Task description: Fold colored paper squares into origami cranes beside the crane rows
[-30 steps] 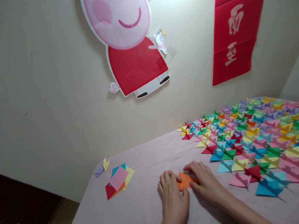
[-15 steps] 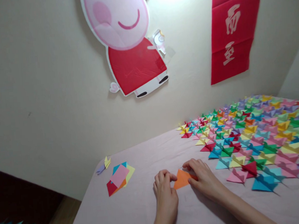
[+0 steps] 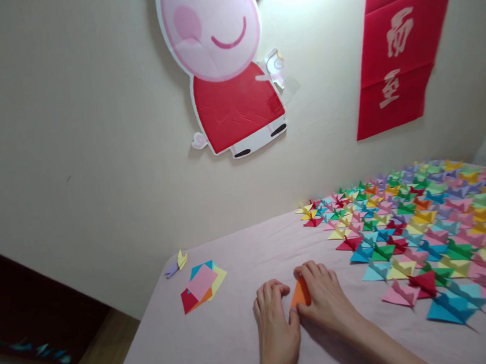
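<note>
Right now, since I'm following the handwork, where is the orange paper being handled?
In the head view, the orange paper is below and right of centre, partly under the right hand, just right of the left hand.

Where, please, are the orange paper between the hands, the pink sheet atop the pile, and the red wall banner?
Orange paper (image 3: 301, 292): head view, on its uncovered face.
Pink sheet (image 3: 202, 282): head view, middle of its face.
Red wall banner (image 3: 405, 61): head view, between its lower two characters.
</note>
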Tool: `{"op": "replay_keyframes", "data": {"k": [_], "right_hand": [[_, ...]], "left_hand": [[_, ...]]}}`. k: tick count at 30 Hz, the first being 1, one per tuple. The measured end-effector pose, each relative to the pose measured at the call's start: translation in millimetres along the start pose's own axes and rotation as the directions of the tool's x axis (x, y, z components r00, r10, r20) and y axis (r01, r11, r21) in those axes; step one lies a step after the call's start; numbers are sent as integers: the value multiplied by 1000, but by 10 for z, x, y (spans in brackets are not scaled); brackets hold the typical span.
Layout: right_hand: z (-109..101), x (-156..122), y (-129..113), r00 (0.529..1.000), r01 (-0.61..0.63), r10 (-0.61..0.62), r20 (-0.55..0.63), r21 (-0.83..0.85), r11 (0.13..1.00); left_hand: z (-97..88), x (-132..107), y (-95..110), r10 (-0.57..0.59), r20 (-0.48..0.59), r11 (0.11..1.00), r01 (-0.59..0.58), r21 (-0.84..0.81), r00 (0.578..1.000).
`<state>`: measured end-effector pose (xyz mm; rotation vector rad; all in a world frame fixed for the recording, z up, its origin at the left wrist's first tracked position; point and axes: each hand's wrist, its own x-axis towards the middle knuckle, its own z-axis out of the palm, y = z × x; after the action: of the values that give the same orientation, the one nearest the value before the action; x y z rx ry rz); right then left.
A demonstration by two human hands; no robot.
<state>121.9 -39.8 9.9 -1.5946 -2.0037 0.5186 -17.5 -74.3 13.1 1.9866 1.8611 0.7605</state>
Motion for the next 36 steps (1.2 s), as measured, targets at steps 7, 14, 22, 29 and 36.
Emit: {"op": "replay_keyframes", "data": {"k": [7, 14, 22, 29, 36], "right_hand": [[-65, 27, 342, 999, -46, 46, 28, -4, 999], [-211, 66, 722, 997, -68, 66, 34, 60, 996], [-222, -58, 405, 998, 65, -66, 23, 49, 997], [-163, -88, 323, 998, 58, -59, 23, 23, 998], [-178, -121, 252, 988, 143, -148, 53, 76, 987]], "left_hand": [[18, -5, -33, -4, 1, 1000, 4, 14, 1000], [-47, -21, 22, -9, -9, 1000, 9, 11, 1000], [14, -67, -1, 94, -28, 994, -95, -51, 995], [38, -88, 2, 112, -46, 989, -116, -89, 993], [53, -76, -14, 130, -35, 991, -129, 39, 991]]}}
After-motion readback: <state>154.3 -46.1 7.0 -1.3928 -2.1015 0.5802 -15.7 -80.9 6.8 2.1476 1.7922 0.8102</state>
